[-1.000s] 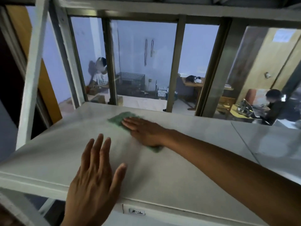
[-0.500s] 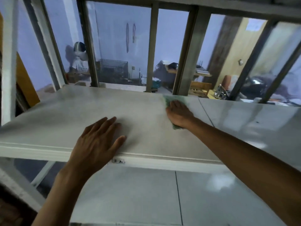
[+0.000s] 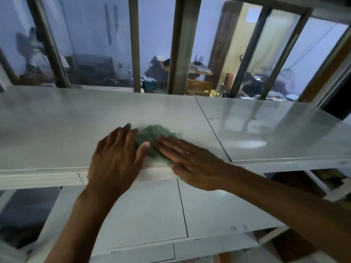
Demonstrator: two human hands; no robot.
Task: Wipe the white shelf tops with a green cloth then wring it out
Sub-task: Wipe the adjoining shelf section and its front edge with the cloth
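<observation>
It is dim where I stand. The light is cool and bluish, and it comes from the far room behind the window bars. The white shelf top looks grey and dull on the left. On the right it shines, with pale bright patches of glare and soft streaky reflections of the bars. My right hand is smeared at its near edge, and the green cloth under it looks fuzzy. My left hand looks sharper. The far room is soft and blurry. The bars lean outward toward the sides, and the near corners are smeared.
</observation>
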